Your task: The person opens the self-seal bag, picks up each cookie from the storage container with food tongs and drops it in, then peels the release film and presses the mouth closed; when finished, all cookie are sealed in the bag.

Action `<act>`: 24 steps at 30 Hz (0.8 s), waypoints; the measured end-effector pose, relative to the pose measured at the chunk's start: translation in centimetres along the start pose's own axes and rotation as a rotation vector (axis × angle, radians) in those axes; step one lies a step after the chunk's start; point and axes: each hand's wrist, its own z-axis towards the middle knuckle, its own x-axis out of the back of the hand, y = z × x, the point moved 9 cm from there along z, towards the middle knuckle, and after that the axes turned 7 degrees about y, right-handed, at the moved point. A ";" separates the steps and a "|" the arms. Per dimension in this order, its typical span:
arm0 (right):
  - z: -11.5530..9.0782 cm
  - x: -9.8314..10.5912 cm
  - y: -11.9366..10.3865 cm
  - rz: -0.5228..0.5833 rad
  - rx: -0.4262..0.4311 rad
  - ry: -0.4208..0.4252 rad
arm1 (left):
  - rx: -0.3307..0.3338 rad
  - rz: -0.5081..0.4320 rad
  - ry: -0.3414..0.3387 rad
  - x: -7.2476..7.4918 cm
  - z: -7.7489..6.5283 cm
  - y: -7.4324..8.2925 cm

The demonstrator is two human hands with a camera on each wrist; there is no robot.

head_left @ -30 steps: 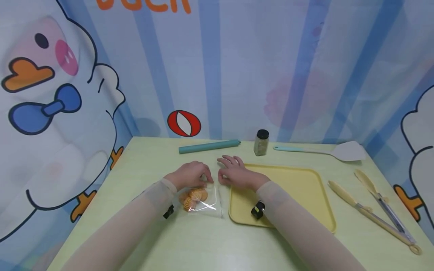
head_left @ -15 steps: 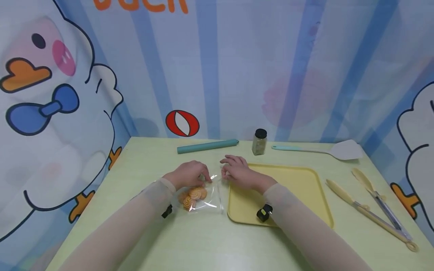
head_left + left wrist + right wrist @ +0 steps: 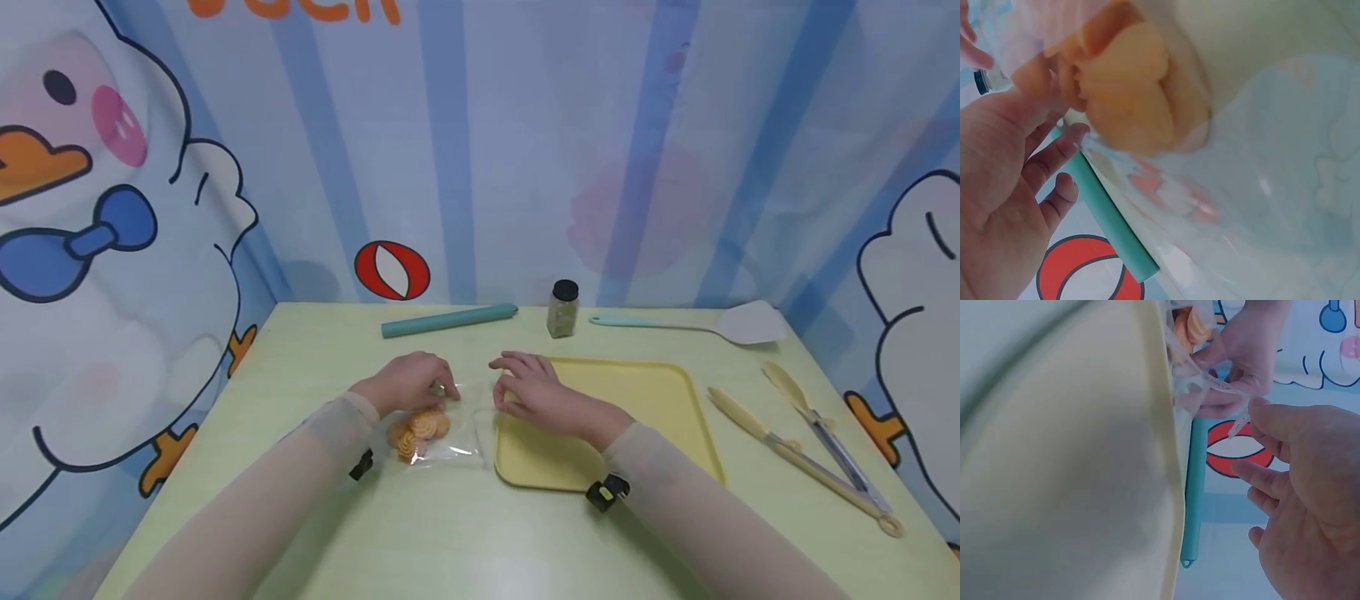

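A clear plastic zip bag [image 3: 467, 435] with several orange swirl cookies [image 3: 424, 427] inside lies left of the yellow tray. My left hand [image 3: 411, 385] pinches the bag's far edge; in the left wrist view the cookies [image 3: 1129, 87] show large through the film. Across from it, my right hand [image 3: 542, 398] is over the tray's left far corner. Its thumb and forefinger pinch the end of the bag's mouth strip [image 3: 1239, 422] in the right wrist view, the other fingers spread. Between the two hands the strip is stretched.
The yellow tray [image 3: 630, 375] sits under my right forearm. A teal rolling stick [image 3: 450, 321], a black-capped spice jar [image 3: 562, 310] and a spatula [image 3: 750, 323] line the back of the table. Beige-tipped tongs [image 3: 806, 467] lie spread at the right.
My right hand has moved to the right, away from my left hand, widening the gap with the bag's strip drawn along. The left hand keeps its grip. The head view has shifted slightly.
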 end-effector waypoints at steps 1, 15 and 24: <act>-0.3 0.2 -0.3 0.000 0.007 0.006 | 0.003 -0.002 -0.001 0.0 0.0 0.0; -4.4 0.6 -1.7 0.077 0.050 0.077 | 0.029 -0.012 -0.011 0.0 -0.2 0.0; -6.8 1.2 -2.2 0.154 0.019 0.065 | -0.017 -0.018 0.008 0.2 -0.1 0.5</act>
